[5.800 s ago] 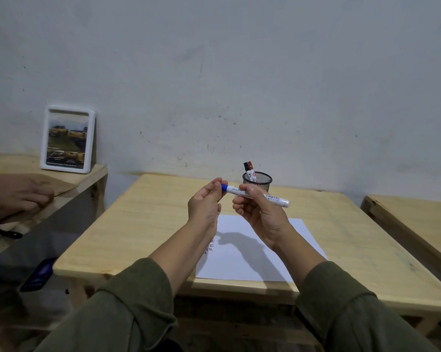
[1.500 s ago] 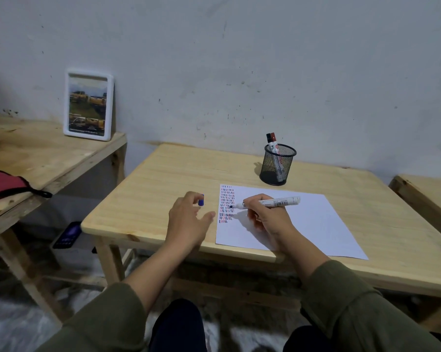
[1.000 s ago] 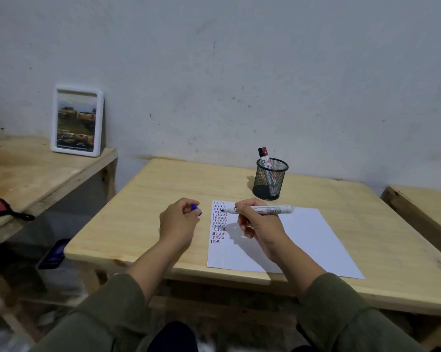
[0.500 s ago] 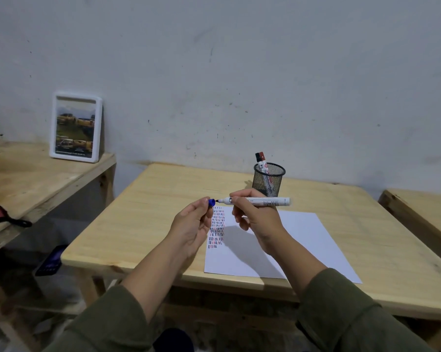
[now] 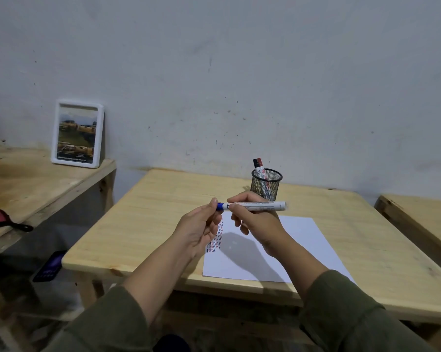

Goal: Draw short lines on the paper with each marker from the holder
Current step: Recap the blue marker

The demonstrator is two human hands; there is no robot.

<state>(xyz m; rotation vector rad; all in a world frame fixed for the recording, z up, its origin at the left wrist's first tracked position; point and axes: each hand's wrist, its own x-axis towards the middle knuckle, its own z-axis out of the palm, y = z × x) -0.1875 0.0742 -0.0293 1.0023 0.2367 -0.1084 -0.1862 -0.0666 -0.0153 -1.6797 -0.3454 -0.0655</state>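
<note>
Above the paper (image 5: 300, 247) near the bench's (image 5: 143, 224) front edge, the right hand (image 5: 257, 222) is gripping the marker (image 5: 255, 206) while the left hand's (image 5: 199, 229) fingers (image 5: 212, 208) are pinching its blue cap (image 5: 221, 206).

Olive-green long sleeves (image 5: 346, 313), cuffs pushed up, seemingly.

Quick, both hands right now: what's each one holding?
Left hand: closed on the blue cap at the marker's tip.
Right hand: closed on the marker barrel, held level above the paper.

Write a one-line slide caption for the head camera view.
Both hands hold a blue marker above the lined paper, left hand at its cap, right hand on the barrel.
</note>
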